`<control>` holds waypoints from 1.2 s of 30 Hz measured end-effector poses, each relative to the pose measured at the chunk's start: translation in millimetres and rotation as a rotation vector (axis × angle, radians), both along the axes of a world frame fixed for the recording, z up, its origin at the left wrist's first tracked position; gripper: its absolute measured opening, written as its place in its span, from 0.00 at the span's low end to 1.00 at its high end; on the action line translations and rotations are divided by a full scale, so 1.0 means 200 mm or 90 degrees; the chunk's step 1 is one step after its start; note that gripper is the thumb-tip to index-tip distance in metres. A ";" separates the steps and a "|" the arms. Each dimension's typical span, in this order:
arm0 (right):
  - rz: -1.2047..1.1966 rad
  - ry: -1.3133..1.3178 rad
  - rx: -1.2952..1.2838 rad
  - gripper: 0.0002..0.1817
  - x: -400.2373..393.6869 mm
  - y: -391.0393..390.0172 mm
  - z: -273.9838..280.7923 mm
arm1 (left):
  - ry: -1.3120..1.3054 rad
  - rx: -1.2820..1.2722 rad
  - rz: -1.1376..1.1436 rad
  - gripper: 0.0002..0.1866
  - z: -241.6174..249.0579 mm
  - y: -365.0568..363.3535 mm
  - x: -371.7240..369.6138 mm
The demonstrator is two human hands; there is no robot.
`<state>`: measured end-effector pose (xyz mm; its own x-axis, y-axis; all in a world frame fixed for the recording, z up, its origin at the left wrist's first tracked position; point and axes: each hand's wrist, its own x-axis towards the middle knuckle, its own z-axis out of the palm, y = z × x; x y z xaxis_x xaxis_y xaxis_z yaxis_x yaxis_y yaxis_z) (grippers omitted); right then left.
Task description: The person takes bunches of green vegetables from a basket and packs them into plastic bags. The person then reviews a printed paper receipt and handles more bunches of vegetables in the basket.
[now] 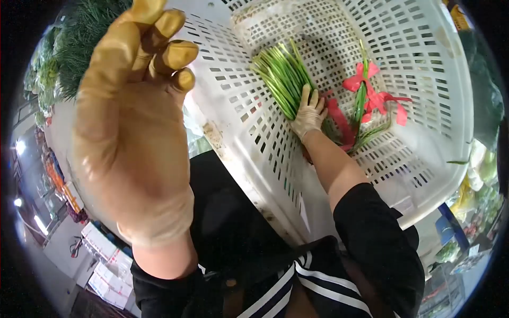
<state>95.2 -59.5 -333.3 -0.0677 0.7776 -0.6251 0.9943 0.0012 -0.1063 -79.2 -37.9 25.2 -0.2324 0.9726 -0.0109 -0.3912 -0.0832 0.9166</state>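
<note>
My left hand [140, 122], in a thin yellowish glove, is raised close to the camera at the left. Its palm shows, the fingers are loosely bent and apart, and nothing is in it. My right hand [309, 114], gloved in the same way, reaches down into a white plastic basket [249, 114]. It grips the near end of a thick bundle of thin green stalks [283, 77], which leans against the basket's left wall. Pinkish-red ribbon [374, 98] lies on the basket floor to the right of this hand, around a few loose green stalks [360, 103].
Feathery dark green herbs [85, 45] are heaped at the upper left, past my left hand. White boxes [108, 265] stand at the lower left. Bagged greens [480, 169] lie beyond the basket's right side. The basket's tall perforated walls surround my right hand.
</note>
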 end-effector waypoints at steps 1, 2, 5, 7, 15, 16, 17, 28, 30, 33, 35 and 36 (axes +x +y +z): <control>0.015 -0.012 0.022 0.69 0.01 -0.03 -0.08 | -0.022 0.001 -0.020 0.26 0.02 0.02 0.03; 0.031 -0.016 0.059 0.69 0.02 -0.02 -0.06 | -0.044 0.000 -0.040 0.28 0.04 0.03 0.06; -0.034 0.105 0.073 0.64 0.09 0.01 -0.01 | -0.082 0.001 -0.058 0.27 0.04 0.07 0.10; -0.104 0.133 0.018 0.61 0.14 0.04 0.00 | -0.106 0.033 -0.058 0.26 0.01 0.07 0.12; -0.319 0.141 0.133 0.41 0.40 0.12 -0.08 | -0.144 0.104 -0.067 0.24 -0.10 0.04 0.17; -0.309 0.110 0.117 0.44 0.42 0.13 -0.08 | -0.143 0.104 -0.070 0.24 -0.09 0.04 0.18; -0.300 0.079 0.101 0.48 0.43 0.14 -0.08 | -0.103 0.075 -0.054 0.23 -0.08 0.05 0.20; -0.054 0.081 -0.070 0.24 0.60 0.32 0.59 | 0.387 -0.059 -0.232 0.16 -0.09 0.07 0.30; -0.004 0.133 -0.063 0.24 0.62 0.35 0.91 | 0.431 -0.114 -0.365 0.14 -0.18 0.08 0.30; 0.042 0.281 0.077 0.27 0.77 0.21 1.38 | 0.585 -0.230 -0.559 0.15 -0.14 0.04 0.35; 0.015 0.401 0.168 0.26 0.95 -0.02 1.72 | 0.606 -0.206 -0.614 0.16 -0.16 0.02 0.36; 0.009 0.472 0.244 0.24 1.09 -0.17 1.83 | 0.631 -0.164 -0.639 0.16 -0.18 0.02 0.35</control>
